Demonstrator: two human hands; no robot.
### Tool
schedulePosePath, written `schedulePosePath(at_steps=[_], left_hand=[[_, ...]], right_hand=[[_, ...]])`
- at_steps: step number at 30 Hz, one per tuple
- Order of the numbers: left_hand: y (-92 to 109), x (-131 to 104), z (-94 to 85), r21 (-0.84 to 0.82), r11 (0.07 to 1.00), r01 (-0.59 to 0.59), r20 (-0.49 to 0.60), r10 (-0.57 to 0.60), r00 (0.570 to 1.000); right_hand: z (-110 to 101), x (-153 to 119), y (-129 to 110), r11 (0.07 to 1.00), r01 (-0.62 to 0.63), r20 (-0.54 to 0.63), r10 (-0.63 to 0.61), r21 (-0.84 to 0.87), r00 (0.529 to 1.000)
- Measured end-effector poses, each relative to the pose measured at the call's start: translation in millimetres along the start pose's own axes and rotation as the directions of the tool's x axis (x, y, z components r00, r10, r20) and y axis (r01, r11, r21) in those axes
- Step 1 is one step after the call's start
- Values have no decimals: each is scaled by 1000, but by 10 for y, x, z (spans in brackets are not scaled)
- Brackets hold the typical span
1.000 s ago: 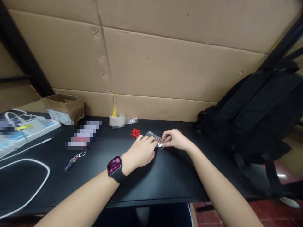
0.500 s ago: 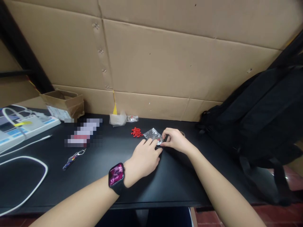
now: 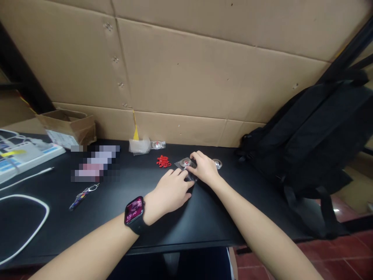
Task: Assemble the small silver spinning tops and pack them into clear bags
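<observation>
Clear packet (image 3: 179,163) with a silver, red-centred disc (image 3: 185,161) lies on the black table (image 3: 116,229). The left hand's (image 3: 170,189) fingers touch it, the right hand (image 3: 202,168) curls at its edge; whether either grips, I cannot tell. The wristwatch (image 3: 134,210) (black) reads 13:10; the cardboard box's (image 3: 83,130) label (image 3: 61,139) is illegible.

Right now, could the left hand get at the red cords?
Probably yes. The red cords lie just beyond the left hand, toward the cardboard wall, with nothing apparently in between; that hand is, however, at the bagged silver disc.
</observation>
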State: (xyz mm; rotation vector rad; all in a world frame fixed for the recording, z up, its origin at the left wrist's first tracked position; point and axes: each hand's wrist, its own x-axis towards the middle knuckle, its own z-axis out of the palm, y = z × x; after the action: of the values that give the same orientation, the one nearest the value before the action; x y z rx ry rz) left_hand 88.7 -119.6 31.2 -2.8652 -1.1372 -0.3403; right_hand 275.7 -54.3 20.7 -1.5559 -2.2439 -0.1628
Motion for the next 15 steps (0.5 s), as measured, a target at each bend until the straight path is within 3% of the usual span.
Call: schedulePosePath(at_steps=[2,5,8,12,15], left_hand=[[-38,11,-49,-12,1000,-10,7,10,1000],[-143,25,-175,-55,998,-29,2,30,1000],[-265,43,-305,-134,991,-27,-43,21,999],[-366,81,-327,-109,989,98,-140,-113,984],[-412,112,-243,-15,990,139,-104,-140,985]], right_hand=[[-47,-12,13,997,49,36,-51,57,998],[-195,-41,119,949,139,98,-173,282,980],[-366,-70,300,877,131,108,-202,462,973],[-452,-83,461,865,151,120,-235,479,965],[-385,-70,434,861,190,150,-291,473,945]])
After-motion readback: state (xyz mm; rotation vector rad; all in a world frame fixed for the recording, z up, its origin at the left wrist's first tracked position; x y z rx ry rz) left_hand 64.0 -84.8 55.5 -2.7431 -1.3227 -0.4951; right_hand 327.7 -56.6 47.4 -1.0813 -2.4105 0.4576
